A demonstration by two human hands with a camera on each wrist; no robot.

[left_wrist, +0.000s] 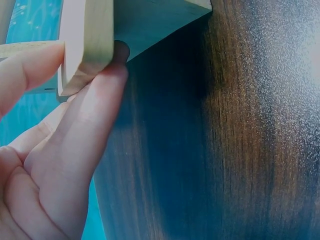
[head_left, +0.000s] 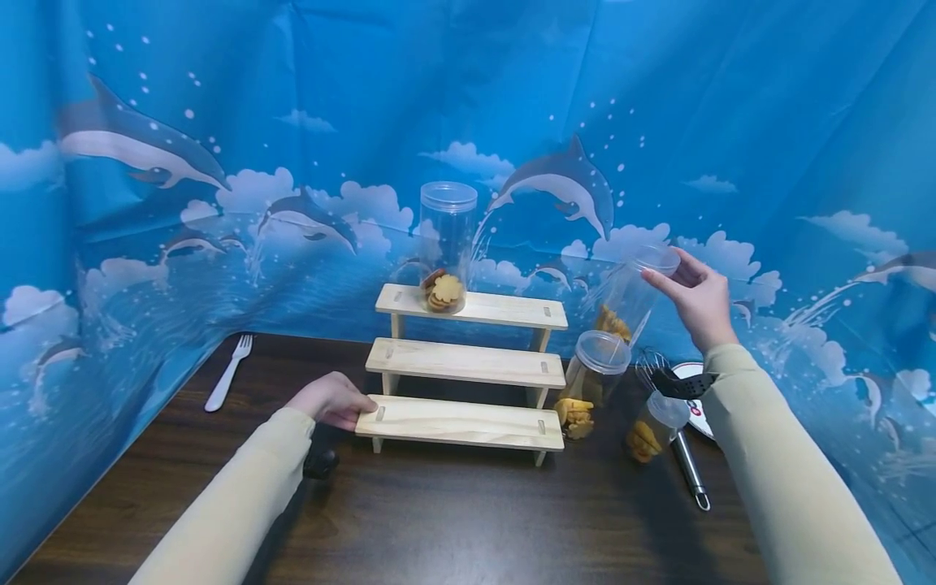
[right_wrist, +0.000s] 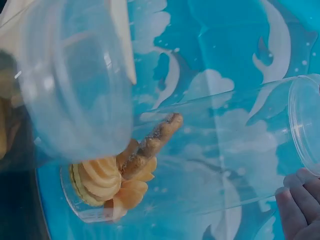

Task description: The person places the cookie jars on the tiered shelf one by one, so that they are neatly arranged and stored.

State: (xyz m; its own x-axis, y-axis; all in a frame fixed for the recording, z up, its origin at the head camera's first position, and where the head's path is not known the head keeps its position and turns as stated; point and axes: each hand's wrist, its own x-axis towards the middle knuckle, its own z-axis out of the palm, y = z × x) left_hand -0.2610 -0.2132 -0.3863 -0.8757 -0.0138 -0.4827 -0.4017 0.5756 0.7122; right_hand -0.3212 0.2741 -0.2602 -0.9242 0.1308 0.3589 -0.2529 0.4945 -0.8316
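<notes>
My left hand pinches the left end of the lowest board of a three-step wooden rack. In the left wrist view, thumb and fingers press on both faces of that board. At the right, my right hand grips a tall clear jar by its lidded top. The jar leans, its base toward the rack, with cookies and a brown stick-shaped piece at the bottom. In front of it, a lidded jar with cookies partly hides its lower end.
Another tall jar of cookies stands on the rack's top step. A small lidded jar, a whisk and a white plate are at the right. A white fork lies at the left, on the dark table.
</notes>
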